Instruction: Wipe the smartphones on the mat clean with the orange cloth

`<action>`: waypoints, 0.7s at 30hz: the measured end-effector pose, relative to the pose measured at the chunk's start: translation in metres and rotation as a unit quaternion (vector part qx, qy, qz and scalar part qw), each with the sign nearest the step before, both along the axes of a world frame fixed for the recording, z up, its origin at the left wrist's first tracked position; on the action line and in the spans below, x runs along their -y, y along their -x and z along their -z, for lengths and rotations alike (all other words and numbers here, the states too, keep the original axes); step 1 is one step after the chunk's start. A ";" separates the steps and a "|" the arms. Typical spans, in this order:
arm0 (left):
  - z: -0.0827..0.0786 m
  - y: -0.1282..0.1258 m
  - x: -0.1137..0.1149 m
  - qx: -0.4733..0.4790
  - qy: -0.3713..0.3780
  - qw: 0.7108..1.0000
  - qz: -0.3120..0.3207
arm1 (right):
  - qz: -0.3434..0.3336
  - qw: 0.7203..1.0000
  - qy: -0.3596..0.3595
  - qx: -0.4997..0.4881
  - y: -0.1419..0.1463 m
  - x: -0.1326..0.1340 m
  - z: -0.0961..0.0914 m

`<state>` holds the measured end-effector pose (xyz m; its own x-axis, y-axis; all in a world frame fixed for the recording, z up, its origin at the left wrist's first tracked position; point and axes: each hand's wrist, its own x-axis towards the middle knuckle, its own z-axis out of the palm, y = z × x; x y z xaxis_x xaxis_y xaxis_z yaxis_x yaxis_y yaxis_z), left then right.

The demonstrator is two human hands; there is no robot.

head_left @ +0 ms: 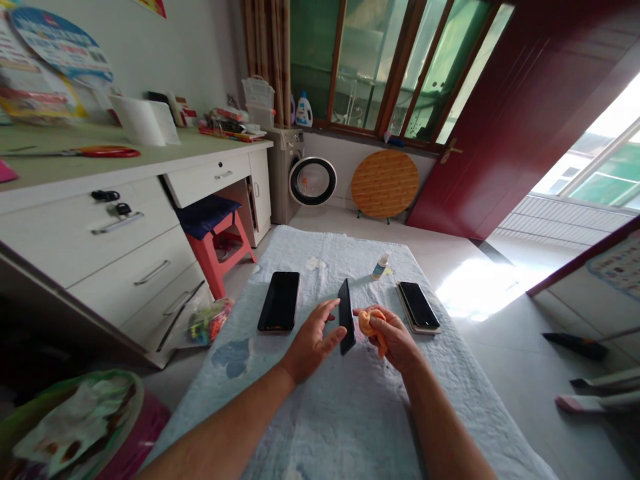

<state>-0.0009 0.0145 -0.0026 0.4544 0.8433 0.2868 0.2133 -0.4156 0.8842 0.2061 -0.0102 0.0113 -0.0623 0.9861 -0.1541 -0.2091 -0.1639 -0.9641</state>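
Observation:
A dark smartphone (346, 317) is tilted up on its edge above the cloth-covered table, seen nearly side-on. At its left side is my left hand (316, 335), thumb and fingertips against the phone; their exact contact is partly hidden. My right hand (393, 337) is closed around a crumpled orange cloth (373, 323), its index finger reaching to the phone's right side. To the left lies a larger black smartphone (279, 301), screen up. On the right, another black phone (419, 304) rests on a pale flat item (406, 313). A small white-capped bottle (380, 267) stands farther back.
A light-blue quilted cloth (320, 427) covers the table. Left are a white desk (140, 233), a red stool (215, 250) and a waste bin (135, 400). Behind stand a washing machine (287, 173) with its door ajar and a round wooden tabletop (385, 183).

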 end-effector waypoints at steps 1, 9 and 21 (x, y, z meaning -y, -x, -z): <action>-0.001 0.000 0.002 0.012 0.000 1.000 0.000 | -0.015 1.000 -0.006 0.001 0.002 0.000 0.000; 0.000 -0.003 0.004 0.005 -0.071 0.997 -0.043 | -0.058 0.998 -0.025 -0.015 0.009 -0.001 0.008; 0.007 -0.009 0.003 0.056 0.075 0.994 -0.057 | 0.010 1.000 -0.002 -0.014 0.006 -0.004 0.015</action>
